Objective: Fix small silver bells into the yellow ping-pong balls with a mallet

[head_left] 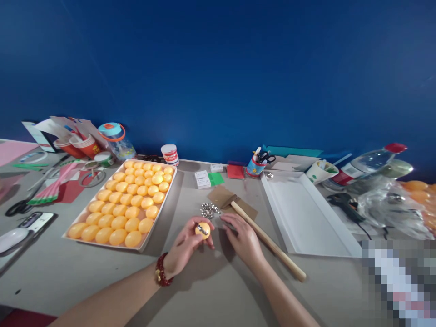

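Observation:
My left hand (185, 245) is closed around an orange ping-pong ball (203, 230) that carries a small silvery piece on top, just above the grey table. A red bead bracelet circles that wrist. My right hand (242, 237) lies beside it, fingers stretched flat on the table near a wooden stick (269, 243) and a brown card (225, 198). A small heap of silvery metal bits (209, 209) sits just beyond both hands.
A white tray (85, 213) filled with several orange balls stands at the left. An empty white tray (306, 213) stands at the right. Cups, a jar, scissors, a water bottle (371, 161), a plastic bag and a glue gun line the back and right.

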`<state>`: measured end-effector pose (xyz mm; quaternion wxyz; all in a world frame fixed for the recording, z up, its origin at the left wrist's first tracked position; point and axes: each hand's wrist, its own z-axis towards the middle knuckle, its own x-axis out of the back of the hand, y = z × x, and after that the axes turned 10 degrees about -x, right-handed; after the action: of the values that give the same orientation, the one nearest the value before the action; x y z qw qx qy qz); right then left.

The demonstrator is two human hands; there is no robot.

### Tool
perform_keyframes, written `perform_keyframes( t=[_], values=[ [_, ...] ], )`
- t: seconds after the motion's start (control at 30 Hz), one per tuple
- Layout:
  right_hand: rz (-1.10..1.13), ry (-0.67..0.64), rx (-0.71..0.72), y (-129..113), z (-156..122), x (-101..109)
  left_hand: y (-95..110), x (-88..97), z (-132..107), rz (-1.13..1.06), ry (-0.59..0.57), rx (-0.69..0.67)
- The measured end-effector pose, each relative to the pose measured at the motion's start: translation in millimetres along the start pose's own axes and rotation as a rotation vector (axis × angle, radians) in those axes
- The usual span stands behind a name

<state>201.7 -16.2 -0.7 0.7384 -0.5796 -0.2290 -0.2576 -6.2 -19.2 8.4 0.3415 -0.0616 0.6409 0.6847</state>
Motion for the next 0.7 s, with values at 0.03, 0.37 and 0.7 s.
perform_keyframes(
  t=[0.03, 0.37, 0.7],
  values=[
    [0.013, 0.010, -0.019, -0.1, 0.7, 0.1, 0.3, 0.1, -0.6, 0.037, -0.014, 0.001],
    [0.138, 0.029, -0.165, -3.8, 3.7, -2.5, 3.6, 1.3, -4.2, 0.174, -0.050, 0.001],
    [0.761, -0.132, -0.427, -18.9, -6.9, 1.3, 0.1, 1.9, -1.3, -0.017, -0.041, 0.064]
  ],
)
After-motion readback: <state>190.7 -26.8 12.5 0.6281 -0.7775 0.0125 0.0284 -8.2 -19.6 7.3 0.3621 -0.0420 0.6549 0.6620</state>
